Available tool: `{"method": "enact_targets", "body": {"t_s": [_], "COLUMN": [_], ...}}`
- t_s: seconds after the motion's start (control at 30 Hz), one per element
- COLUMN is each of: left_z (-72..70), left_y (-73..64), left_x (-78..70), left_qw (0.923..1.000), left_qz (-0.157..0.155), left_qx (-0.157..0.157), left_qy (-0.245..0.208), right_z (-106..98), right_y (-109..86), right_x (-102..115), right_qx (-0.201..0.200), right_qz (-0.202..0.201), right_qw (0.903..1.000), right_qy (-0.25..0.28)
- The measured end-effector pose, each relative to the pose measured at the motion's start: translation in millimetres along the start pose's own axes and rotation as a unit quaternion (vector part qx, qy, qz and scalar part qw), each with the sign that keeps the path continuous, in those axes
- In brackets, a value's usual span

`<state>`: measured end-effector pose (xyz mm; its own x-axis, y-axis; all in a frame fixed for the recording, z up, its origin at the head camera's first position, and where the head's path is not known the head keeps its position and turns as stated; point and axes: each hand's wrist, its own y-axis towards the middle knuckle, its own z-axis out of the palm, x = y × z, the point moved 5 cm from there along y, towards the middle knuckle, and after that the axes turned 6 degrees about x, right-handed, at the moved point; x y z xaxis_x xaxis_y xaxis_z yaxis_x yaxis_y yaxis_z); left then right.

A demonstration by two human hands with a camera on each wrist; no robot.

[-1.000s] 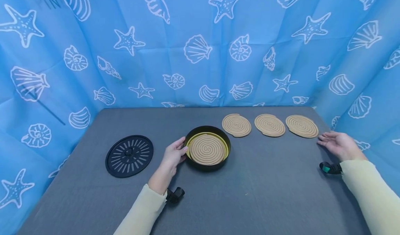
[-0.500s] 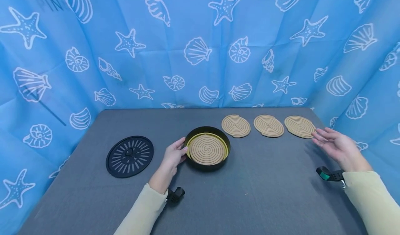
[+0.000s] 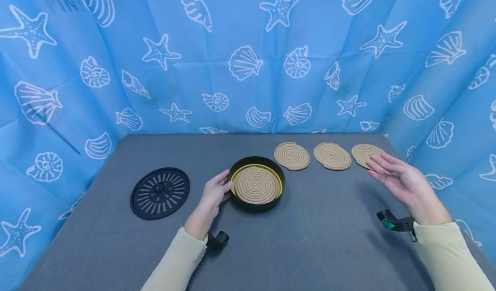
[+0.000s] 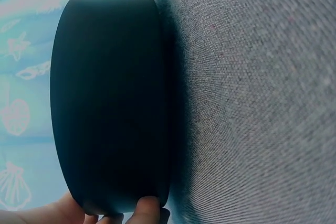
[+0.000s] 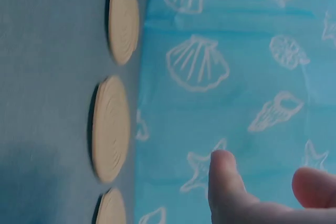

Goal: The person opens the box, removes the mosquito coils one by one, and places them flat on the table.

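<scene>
My left hand (image 3: 212, 194) holds the left rim of a round black tin (image 3: 252, 208), thumb over the edge and fingers against its outer wall. Inside the tin, within a yellow ring (image 3: 281, 183), lies a tan mosquito coil (image 3: 256, 185). In the left wrist view the tin's dark side (image 4: 110, 103) fills the middle, with fingertips (image 4: 148, 211) at its lower end. My right hand (image 3: 407, 187), fingers extended and holding nothing, is raised over the table and overlaps the rightmost mosquito coil (image 3: 364, 152) in the head view.
Two more mosquito coils, a middle one (image 3: 332, 156) and a left one (image 3: 292, 156), lie in a row at the back right. A black slotted lid (image 3: 160, 193) with a central knob lies left of the tin. A blue shell-patterned curtain (image 3: 248, 93) hangs behind the grey table (image 3: 310, 243).
My right hand has moved left from the table's right side, rising to overlap the rightmost coil. My left hand and the tin have stayed in place.
</scene>
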<state>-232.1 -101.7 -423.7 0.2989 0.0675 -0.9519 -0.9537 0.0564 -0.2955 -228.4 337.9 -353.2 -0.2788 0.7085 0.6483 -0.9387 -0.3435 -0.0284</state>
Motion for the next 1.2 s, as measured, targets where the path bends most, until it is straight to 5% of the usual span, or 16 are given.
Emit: {"method": "enact_targets", "body": {"t_s": [0.43, 0.8, 1.2], "left_z": [-1.9, -2.1, -0.2], "left_y": [1.3, 1.0, 1.8], "left_x": [-0.6, -0.4, -0.8], "left_qw": [1.0000, 0.9999, 1.0000], "left_qz": [-0.004, -0.007, -0.006], "left_qx": [-0.003, -0.003, 0.003], "left_qy": [-0.006, -0.007, -0.006], "right_z": [51.6, 79.8, 100.5], "right_y": [10.7, 27.8, 45.8], "right_x": [-31.0, -72.5, -106.6], "right_qx": [0.095, 0.060, 0.069], "right_qz": [-0.002, 0.040, 0.061], "right_qw": [0.9937, 0.9737, 0.9578], "right_qy": [-0.060, -0.216, -0.272]}}
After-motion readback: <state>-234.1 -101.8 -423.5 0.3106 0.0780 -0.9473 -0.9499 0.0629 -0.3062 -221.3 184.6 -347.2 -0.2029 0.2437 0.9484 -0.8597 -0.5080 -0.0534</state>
